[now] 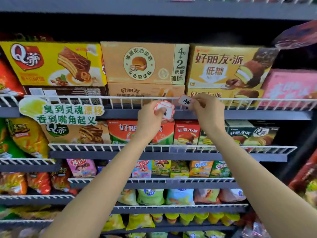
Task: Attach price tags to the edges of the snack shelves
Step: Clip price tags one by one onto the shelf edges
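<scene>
While both hands work at the wire shelf rail (120,98):
Right hand (208,109): pinches price tag (185,101), handwritten "10元".
Left hand (151,115): grips tag stack (163,109).
Above hands: box (223,66) reading "好丽友·派 低糖".

You get bright, even frontal lighting on the packaging; recesses beneath each upper shelf (154,12) fall black. Wide-angle bending curves the edges, and overall focus is soft, blurrier toward corners.

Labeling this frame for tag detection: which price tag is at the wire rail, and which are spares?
The single tag pinched by the right hand, with handwriting showing, is at the white wire rail. The left hand grips the stack of spares.
</scene>
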{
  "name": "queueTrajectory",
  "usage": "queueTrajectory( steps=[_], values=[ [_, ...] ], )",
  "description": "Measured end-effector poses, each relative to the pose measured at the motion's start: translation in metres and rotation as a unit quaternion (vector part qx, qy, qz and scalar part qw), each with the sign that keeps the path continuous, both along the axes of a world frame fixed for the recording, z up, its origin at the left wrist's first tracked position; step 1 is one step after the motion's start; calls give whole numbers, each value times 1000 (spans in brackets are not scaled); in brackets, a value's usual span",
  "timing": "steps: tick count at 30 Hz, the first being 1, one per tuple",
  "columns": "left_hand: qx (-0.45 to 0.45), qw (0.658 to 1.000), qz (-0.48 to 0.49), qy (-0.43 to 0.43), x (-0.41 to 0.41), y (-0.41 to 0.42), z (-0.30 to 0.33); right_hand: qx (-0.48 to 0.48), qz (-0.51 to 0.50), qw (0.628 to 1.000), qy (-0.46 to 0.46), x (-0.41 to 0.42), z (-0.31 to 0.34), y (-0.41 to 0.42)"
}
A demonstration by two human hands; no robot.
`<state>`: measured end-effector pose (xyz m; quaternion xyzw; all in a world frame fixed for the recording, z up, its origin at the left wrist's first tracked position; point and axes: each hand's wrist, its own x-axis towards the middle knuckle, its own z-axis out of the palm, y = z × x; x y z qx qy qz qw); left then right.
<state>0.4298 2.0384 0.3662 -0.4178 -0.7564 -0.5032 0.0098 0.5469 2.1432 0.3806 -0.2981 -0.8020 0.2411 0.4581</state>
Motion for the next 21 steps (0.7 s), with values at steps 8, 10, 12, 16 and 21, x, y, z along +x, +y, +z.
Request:
queueTrajectory(
  steps=[8,10,12,16,21],
  values=[
    [-9,1000,-1,-30,19,9,-8,11,55,998,13,7,5,11],
    [-10,999,-17,-47,22,11,-9,25,56,998,7,8,3,14],
    [-10,998,-19,-54,24,11,-11,29,53,998,9,9,1,18],
    [-24,998,-19,-57,26,9,-13,42,60,997,20,9,1,23],
    [-12,998,-15,-55,26,4,-18,85,74,993,41,5,6,22]
  ],
)
